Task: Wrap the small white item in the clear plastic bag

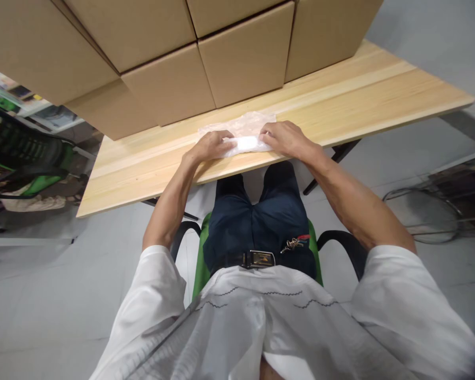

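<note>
On the pale wooden table (340,100), the left hand (208,148) and right hand (285,138) press curled fingers onto a white folded item (246,143) inside a crinkled clear plastic bag (241,125).

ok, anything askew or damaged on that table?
Nothing stands out. Both hands, left hand and right hand, press on a white item in a crinkled clear plastic bag near the front edge of the wooden table. The cardboard boxes behind are stacked neatly, with no visible dents.
</note>
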The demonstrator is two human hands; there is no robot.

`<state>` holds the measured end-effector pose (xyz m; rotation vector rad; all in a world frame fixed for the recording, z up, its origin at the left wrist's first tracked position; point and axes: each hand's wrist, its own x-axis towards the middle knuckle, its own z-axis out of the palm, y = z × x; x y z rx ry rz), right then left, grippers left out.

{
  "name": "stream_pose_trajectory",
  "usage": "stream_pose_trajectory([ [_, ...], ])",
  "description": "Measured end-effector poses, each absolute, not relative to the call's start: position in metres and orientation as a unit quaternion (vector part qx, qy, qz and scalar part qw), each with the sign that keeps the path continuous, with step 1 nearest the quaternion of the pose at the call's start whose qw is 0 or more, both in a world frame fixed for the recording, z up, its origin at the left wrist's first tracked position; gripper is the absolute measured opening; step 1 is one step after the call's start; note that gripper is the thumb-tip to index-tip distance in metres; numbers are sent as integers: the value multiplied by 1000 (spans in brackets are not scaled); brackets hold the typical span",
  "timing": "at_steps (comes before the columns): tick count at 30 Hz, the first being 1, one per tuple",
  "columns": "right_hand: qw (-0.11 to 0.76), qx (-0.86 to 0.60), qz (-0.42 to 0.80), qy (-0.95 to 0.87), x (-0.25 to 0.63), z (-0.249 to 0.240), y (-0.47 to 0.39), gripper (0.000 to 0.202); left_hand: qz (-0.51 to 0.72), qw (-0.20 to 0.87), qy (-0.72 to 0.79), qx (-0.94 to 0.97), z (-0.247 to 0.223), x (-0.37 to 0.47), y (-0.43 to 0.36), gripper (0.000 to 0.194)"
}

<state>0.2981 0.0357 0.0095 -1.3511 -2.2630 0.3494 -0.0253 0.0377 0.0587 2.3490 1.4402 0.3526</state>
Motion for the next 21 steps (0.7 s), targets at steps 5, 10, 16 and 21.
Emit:
stream_pose_trajectory([
  [5,276,-491,49,-825,299,6,23,54,125,191,502,835,54,-29,36,56],
  [10,263,-411,-1,-873,277,3,1,49,120,192,489,842,52,-31,37,58],
  [16,232,-393,33,-889,266,-2,4,44,118,135,493,851,54,-29,20,60],
  [21,243,-396,45,-884,272,2,4,48,123,59,454,880,46,-13,1,58],
])
